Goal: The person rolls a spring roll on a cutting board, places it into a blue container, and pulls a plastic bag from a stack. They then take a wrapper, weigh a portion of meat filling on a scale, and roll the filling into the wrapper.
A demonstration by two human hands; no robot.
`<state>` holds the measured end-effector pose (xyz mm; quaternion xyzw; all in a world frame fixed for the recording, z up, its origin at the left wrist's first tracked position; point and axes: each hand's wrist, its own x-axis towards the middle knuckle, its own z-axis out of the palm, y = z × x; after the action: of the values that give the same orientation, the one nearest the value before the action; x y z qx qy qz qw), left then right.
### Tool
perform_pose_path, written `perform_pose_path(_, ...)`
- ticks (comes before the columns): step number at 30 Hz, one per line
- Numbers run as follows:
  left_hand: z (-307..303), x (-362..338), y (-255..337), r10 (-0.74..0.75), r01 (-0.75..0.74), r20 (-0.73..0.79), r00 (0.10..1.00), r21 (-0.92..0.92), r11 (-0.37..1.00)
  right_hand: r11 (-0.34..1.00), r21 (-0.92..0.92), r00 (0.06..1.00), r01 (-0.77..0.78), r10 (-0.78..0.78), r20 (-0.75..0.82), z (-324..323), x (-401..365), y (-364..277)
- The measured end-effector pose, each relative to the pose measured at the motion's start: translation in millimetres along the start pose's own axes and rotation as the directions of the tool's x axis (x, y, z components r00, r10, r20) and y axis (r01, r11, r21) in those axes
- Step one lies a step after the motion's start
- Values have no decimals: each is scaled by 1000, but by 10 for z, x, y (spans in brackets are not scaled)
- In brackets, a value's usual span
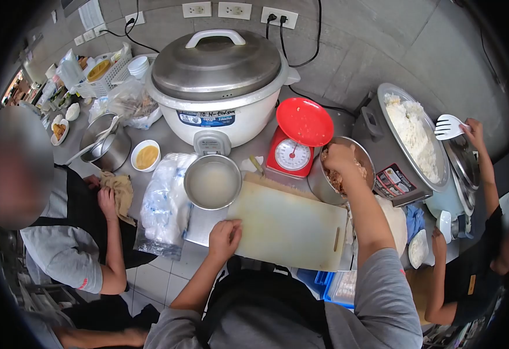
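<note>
My right hand (343,158) reaches into a steel pot (359,145) of brown, shredded-looking food (331,180). Its fingers are closed down on the food, and the fingertips are partly hidden. My left hand (225,239) rests at the left edge of a pale cutting board (289,224), fingers curled in, and I see nothing in it. Above the board's left corner stands a metal bowl of cloudy liquid (212,181). A red dial scale (292,154) with a round red pan is just left of the pot.
A large rice cooker (216,110) stands at the back. On the right, a person's hand holds a white slotted spatula (449,127) by an open cooker of white rice (411,136). Another person on the left touches a tan cloth (118,195). Plastic bags (164,203) lie left of the board.
</note>
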<state>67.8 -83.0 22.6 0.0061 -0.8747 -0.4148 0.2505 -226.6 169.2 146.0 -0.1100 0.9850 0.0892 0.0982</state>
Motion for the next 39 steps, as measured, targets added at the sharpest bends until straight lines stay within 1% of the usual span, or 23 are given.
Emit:
perform_pose_path(3, -6, -18, 9, -22, 22, 3, 1000, -6, 1000, 999, -10, 997, -54, 53, -57, 192, 70, -40)
perform_pose_path(6, -14, -33, -5, -21, 21, -1, 1000, -4, 1000, 998, -63, 999, -10, 7, -51, 149, 15, 32)
perform_pose_path(9, 1, -25, -6, -25, 25, -9, 1000, -5, 1000, 990, 135, 998, 35, -28, -60, -41, -140, 153)
perform_pose_path(12, 3, -24, -1, -21, 21, -13, 1000, -7, 1000, 978, 203, 997, 38, -23, -74, -83, -144, 325)
perform_pose_path(18, 2, -14, 17, -23, 23, -15, 1000, -9, 1000, 969, 245, 983, 34, 12, -185, -86, -230, 589)
perform_pose_path(21, -4, -13, -2, -26, 26, 5, 1000, 4, 1000, 964, 264, 991, 5, 31, -132, -91, -227, 629)
perform_pose_path(24, -12, -4, 25, -35, 35, 14, 999, -6, 999, 956, 290, 983, 41, 13, -182, -93, -256, 569)
perform_pose_path(27, -25, 9, 44, -30, 30, 11, 999, -13, 999, 972, 234, 990, 21, 12, -138, -182, -277, 469)
perform_pose_path(30, -21, 12, 47, -30, 30, 7, 1000, -19, 999, 972, 233, 987, 14, 25, -161, -156, -259, 458)
perform_pose_path(33, -26, 1, 28, -34, 34, 20, 999, 2, 999, 960, 279, 984, 26, 25, -177, -137, -242, 471)
perform_pose_path(36, -31, 9, 53, -25, 25, 17, 1000, 8, 1000, 916, 400, 983, -27, 96, -154, -187, -228, 426)
perform_pose_path(39, -32, 11, 59, -24, 24, 8, 1000, 4, 1000, 890, 455, 985, -16, 92, -144, -102, -120, 537)
